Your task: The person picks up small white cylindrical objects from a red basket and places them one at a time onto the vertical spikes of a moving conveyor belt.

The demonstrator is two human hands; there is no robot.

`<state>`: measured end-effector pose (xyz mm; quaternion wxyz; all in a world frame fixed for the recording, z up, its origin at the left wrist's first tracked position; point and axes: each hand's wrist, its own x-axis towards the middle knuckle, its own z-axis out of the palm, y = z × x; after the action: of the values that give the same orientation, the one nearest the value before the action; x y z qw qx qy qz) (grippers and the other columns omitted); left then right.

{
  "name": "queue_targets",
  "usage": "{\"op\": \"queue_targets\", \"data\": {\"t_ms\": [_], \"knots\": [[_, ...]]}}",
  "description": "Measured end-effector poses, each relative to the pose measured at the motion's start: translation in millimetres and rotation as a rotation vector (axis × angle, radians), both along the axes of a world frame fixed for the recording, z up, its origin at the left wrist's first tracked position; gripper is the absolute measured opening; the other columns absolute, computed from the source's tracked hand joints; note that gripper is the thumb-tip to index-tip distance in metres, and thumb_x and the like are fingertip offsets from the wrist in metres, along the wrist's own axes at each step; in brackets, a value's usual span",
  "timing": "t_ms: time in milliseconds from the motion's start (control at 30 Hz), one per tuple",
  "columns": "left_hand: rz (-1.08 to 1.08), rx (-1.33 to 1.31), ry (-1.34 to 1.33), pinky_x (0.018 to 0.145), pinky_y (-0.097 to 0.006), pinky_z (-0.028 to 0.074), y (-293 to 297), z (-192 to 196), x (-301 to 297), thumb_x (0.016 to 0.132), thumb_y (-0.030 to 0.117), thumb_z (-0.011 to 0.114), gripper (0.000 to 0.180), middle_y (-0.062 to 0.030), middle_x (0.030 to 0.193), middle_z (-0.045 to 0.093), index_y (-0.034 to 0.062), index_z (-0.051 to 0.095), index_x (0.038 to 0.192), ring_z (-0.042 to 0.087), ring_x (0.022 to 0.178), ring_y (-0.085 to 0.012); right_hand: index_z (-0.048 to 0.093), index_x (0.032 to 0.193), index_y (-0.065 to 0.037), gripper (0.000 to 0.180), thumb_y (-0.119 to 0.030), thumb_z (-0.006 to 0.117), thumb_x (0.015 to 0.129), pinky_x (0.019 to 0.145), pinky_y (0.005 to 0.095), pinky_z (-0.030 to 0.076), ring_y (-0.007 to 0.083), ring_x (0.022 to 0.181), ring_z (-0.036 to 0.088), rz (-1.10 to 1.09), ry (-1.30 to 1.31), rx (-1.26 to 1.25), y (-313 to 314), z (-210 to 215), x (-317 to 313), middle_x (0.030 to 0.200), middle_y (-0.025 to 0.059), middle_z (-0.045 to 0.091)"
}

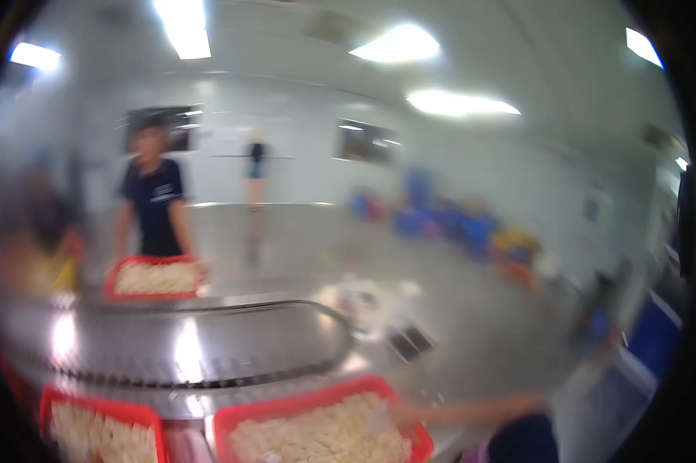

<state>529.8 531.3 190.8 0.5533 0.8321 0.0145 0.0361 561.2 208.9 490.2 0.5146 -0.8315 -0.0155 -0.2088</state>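
Neither my left hand nor my right hand shows in the head view. Closest to me at the lower edge is a red tray (226, 420) filled with pale, chunky pieces (317, 432); what they are is too blurred to tell. Another red tray (163, 432) with similar pieces stands to its left. From the lower right, a bare forearm (471, 410) with a dark blue sleeve (525, 441) reaches across the nearer tray's right edge. It looks like a co-worker's arm, and its hand is lost in blur over the pieces.
Beyond the trays runs a rounded metal conveyor (247, 339) with a dark rim. Behind it a person (153, 204) in a dark shirt stands at a third red tray (155, 295). Another person (47, 216) is blurred at far left. Blue and yellow items (463, 224) line the right wall.
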Motion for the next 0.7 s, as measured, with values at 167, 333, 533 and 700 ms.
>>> {"op": "queue_targets", "data": {"t_ms": [167, 333, 533, 700], "knots": [[-0.079, 0.097, 0.038, 0.062, -0.036, 0.045, -2.7, 40.0, 6.0, 0.074, 0.031, 0.058, 0.034, -0.0186, 0.074, 0.060, -0.0023, 0.059, 0.079, 0.058, 0.070, -0.0264, 0.056, 0.095, 0.001, 0.027, -0.020, 0.050, 0.078, 0.073, 0.0387, 0.041, 0.0314, 0.084, 0.052, -1.322, -0.889, -0.523, -228.1, 328.5, -91.5, 0.089, 0.0160, 0.055], [-0.152, 0.127, 0.073, 0.064, -0.036, 0.045, -15.9, 64.0, 2.3, 0.075, 0.030, 0.058, 0.033, -0.0185, 0.076, 0.060, -0.0025, 0.059, 0.081, 0.058, 0.072, -0.0256, 0.057, 0.097, -0.001, 0.030, -0.022, 0.055, 0.075, 0.080, 0.0379, 0.041, 0.0325, 0.092, 0.053, -1.651, -0.729, -1.333, -288.5, 398.3, -151.7, 0.098, 0.0161, 0.056], [-0.226, 0.100, 0.115, 0.065, -0.035, 0.045, -29.9, 74.8, -16.2, 0.076, 0.029, 0.058, 0.033, -0.0184, 0.077, 0.060, -0.0027, 0.060, 0.083, 0.058, 0.074, -0.0248, 0.054, 0.085, -0.008, 0.010, -0.015, 0.050, 0.080, 0.055, 0.0252, 0.043, 0.0132, 0.063, 0.054, -0.319, -0.465, 0.152, -160.4, 135.3, -65.2, 0.077, 0.0035, 0.055], [-0.161, 0.101, 0.193, 0.067, -0.035, 0.045, -28.6, 89.4, -22.2, 0.076, 0.028, 0.057, 0.032, -0.0184, 0.079, 0.061, -0.0028, 0.060, 0.085, 0.058, 0.076, -0.0242, 0.056, 0.087, -0.004, 0.016, -0.012, 0.051, 0.074, 0.057, 0.0326, 0.045, 0.0210, 0.064, 0.055, 0.091, 0.193, -0.201, 5.3, -164.1, -42.2, 0.076, 0.0097, 0.058]]}}
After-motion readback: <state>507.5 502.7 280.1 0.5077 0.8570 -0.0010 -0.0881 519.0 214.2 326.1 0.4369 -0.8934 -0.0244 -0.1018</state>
